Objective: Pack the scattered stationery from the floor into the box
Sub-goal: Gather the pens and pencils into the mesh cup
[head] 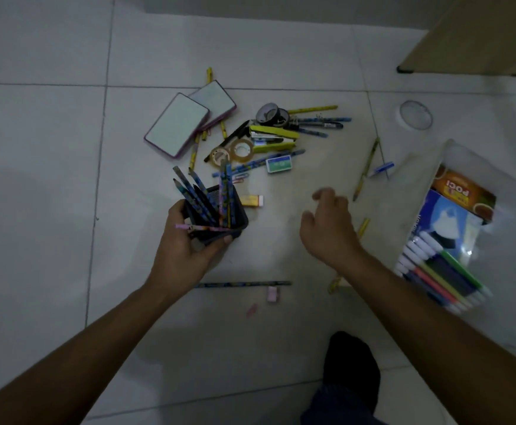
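Note:
My left hand (pixel 186 243) grips a black mesh pen holder (pixel 219 214) with several pencils standing in it and a pink pencil lying across its rim. My right hand (pixel 330 225) hovers over the floor, fingers apart and slightly blurred, holding nothing. The clear plastic box (pixel 453 154) lies at the right with a marker set (pixel 440 271) and a tea carton (pixel 462 193) in it. Scattered stationery on the tiles includes two small whiteboards (pixel 178 125), tape rolls (pixel 235 150), a yellow stapler (pixel 273 136), pens and pencils (pixel 318 122), a yellow eraser (pixel 252 200), a long pencil (pixel 244 283) and a pink eraser (pixel 272 294).
A wooden cabinet (pixel 477 35) stands at the top right. A round floor drain (pixel 415 115) lies near it. My dark-clothed foot and knee (pixel 351 372) rest at the bottom centre. A yellow pencil (pixel 367 167) and a blue item (pixel 381 169) lie near the box.

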`<state>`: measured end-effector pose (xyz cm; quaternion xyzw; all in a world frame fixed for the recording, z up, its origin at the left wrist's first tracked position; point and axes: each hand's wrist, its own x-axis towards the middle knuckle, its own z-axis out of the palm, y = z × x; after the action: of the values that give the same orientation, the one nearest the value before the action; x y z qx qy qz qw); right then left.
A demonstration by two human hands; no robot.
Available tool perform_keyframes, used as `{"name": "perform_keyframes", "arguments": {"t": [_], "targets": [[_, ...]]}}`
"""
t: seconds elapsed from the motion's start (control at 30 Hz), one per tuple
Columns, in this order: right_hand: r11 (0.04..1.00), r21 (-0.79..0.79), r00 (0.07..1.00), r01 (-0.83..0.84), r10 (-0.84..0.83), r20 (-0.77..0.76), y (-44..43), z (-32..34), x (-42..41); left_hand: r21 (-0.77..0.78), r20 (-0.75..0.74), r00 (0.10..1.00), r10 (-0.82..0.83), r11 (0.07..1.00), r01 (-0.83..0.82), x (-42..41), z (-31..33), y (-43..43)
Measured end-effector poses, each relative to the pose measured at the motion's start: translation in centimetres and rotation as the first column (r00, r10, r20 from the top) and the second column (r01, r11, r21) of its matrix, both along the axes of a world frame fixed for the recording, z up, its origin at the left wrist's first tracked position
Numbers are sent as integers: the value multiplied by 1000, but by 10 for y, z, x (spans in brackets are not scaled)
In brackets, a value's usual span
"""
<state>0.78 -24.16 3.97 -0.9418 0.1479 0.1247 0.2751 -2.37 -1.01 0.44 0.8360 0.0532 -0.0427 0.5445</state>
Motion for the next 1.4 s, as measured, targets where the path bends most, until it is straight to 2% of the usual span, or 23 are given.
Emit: {"name": "perform_keyframes", "arguments": {"t": [0.07,0.13,0.27,0.4,0.5,0.6,0.73,0.87,0.97,1.03,1.1,1.13,1.2,1.23,1.3,1.4], "targets": [[995,-67,975,67,-80,-207,-1,-20,-25,1,-6,1000,-15,1000,15,-4,0,-2],[980,-93,951,177,-195,-240,5,-34,-44,7,-9,999,-39,999,39,-8,0,-3],[956,-73,956,284,-289,-59,2,-52,-56,25,-24,996,-81,996,81,-13,3,-4],[913,-14,912,408,-406,61,-11,-54,-40,29,-43,995,-85,996,86,-13,6,3],[931,-81,928,355,-341,146,-5,-54,-35,22,-47,996,-70,997,71,-12,8,7],[943,-133,947,306,-288,140,-2,-59,-30,18,-45,997,-67,998,67,-12,9,7],[877,-63,875,476,-465,131,-12,-61,-10,25,-36,996,-81,996,82,-15,9,7],[833,0,826,554,-550,124,-16,-63,-6,40,-28,996,-85,995,86,-15,9,9],[846,28,835,533,-531,146,-21,-67,-9,31,-30,995,-91,995,92,-15,6,11],[858,66,855,509,-513,79,-22,-69,-8,30,-33,995,-94,995,95,-14,4,13],[893,88,894,441,-446,43,-20,-71,-8,26,-41,995,-90,995,91,-13,4,13],[934,40,932,356,-358,60,-18,-72,-11,19,-45,995,-87,996,88,-13,5,13],[987,-141,989,76,-56,136,-12,-76,-19,3,-57,995,-78,997,79,-12,5,13],[975,-217,981,-49,88,172,-11,-79,-23,0,-61,995,-72,997,72,-12,6,13],[935,-287,942,-210,271,195,-9,-85,-27,6,-61,996,-58,998,59,-10,6,15],[883,-271,892,-383,430,140,-7,-81,-29,3,-53,998,-30,1000,30,-8,8,18]]}}
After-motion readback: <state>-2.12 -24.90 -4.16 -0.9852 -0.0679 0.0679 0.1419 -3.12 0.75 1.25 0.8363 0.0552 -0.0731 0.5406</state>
